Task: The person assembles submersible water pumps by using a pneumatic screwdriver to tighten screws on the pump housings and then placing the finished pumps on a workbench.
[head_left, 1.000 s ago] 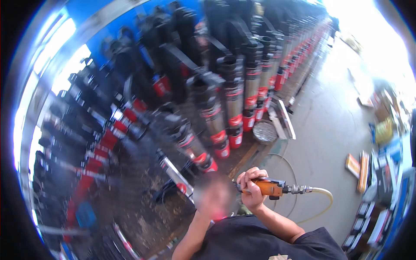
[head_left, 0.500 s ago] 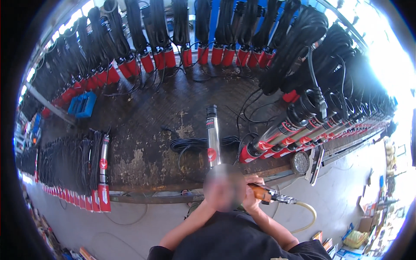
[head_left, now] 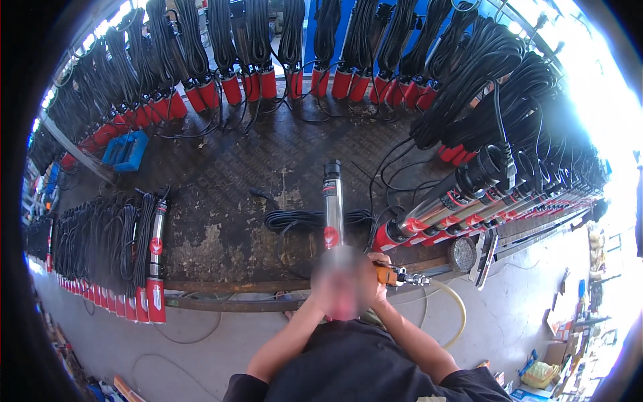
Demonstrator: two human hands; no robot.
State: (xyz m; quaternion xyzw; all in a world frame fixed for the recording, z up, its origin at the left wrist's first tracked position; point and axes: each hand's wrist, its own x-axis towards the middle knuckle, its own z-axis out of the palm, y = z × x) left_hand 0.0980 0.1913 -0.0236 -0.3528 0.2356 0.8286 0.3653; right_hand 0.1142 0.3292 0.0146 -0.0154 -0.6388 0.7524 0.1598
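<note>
A slim silver pump (head_left: 332,201) with a red end lies lengthways on the worn metal table (head_left: 221,228), pointing away from me. Its black cable (head_left: 301,219) is coiled across it. My left hand (head_left: 333,285) is at the pump's red near end, under a blurred patch that hides the fingers. My right hand (head_left: 377,266) is closed on an orange air tool (head_left: 396,275), held right beside that end. A yellow hose (head_left: 457,303) loops from the tool down to the floor.
Rows of similar red-ended pumps with black cable coils line the far edge (head_left: 268,80), the left (head_left: 154,268) and the right (head_left: 462,194) of the table. A blue crate (head_left: 126,151) sits far left, a round grey disc (head_left: 462,253) near the right edge, boxes (head_left: 556,352) on the floor.
The view swung from a side-on look along the pump rows to straight down over the table. My hands and the orange tool have come to the single pump's red end.
</note>
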